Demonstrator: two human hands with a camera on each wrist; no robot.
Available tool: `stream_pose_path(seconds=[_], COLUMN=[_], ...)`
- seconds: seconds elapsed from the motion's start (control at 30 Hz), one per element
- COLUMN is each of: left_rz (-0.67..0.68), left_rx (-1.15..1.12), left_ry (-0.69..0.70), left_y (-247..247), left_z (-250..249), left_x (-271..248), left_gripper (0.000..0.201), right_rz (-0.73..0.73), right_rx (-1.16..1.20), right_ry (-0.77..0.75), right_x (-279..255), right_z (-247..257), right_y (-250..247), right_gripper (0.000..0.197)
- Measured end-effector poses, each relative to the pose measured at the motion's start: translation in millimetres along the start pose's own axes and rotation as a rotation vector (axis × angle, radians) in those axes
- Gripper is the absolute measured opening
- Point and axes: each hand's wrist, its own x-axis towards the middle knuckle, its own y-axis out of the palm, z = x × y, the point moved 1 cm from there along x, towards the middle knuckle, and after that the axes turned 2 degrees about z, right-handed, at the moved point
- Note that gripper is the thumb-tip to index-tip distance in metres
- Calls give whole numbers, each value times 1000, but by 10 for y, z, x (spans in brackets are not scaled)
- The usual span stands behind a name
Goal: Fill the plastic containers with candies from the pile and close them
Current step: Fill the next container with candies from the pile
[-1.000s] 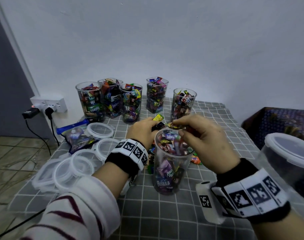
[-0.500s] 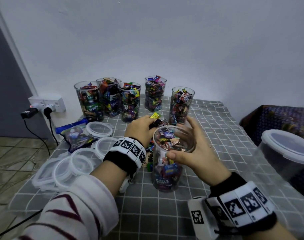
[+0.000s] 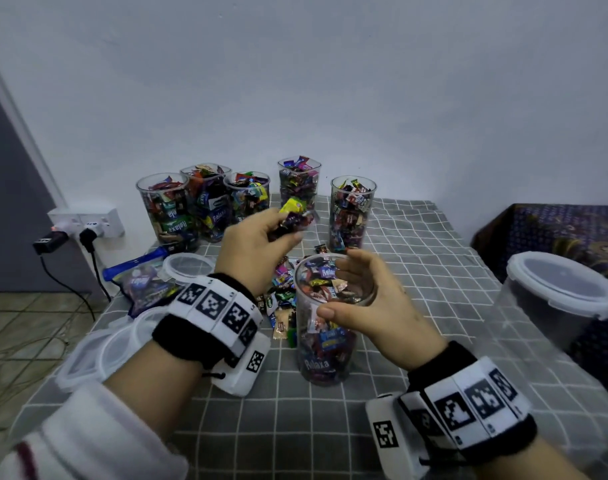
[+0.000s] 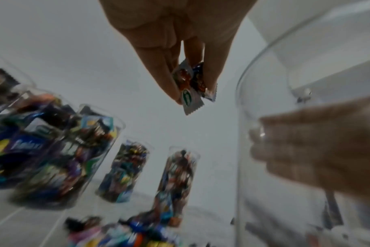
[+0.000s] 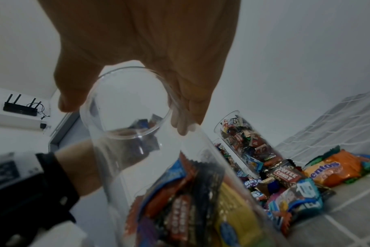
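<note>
So the tabletop has a grey checked cloth over it. Along the far edge by the wall stand five clear containers packed with wrapped candies. Nearer the front stands one more clear container, partly filled, with the loose candy pile just left of it. Over on the left lie a bunch of clear lids, some overlapping, next to a blue candy bag.
</note>
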Motion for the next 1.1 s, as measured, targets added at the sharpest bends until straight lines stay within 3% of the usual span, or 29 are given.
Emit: stream_pose_path(seconds=[0.13, 0.23, 0.33, 0.47, 0.6, 0.7, 0.8, 0.93, 1.1], left_rz=[132, 288, 334, 418, 420, 419, 435, 440, 396], left_rx=[-195, -189, -133, -24, 75, 76, 90, 121, 38], left_ry=[-47, -12, 29, 49, 70, 65, 64, 61, 27], left_y=[-177, -216, -203, -152, -139, -138, -133, -132, -137], left_z=[-319, -513, -589, -574, -557, -566, -557, -537, -552], left_x=[33, -5, -90, -188, -238, -256, -256, -254, -235], left_gripper=[20, 19, 26, 20, 23, 27, 30, 32, 32], right_rz=[-9, -16, -28, -14, -15, -6, -12, -8, -11], right_rx=[-3, 12, 25, 57, 53, 38, 46, 56, 74], right_ry=[6, 8, -4, -17, -12, -18, -19, -25, -16], right_x=[-11, -10, -7, -11, -12, -16, -17, -16, -26], right_z=[-3, -15, -30, -17, -23, -11, -17, -39, -35], right_y=[-3, 7, 10, 20, 23, 9, 20, 19, 17], right_gripper=[86, 89, 93, 91, 93, 79, 88, 81, 82])
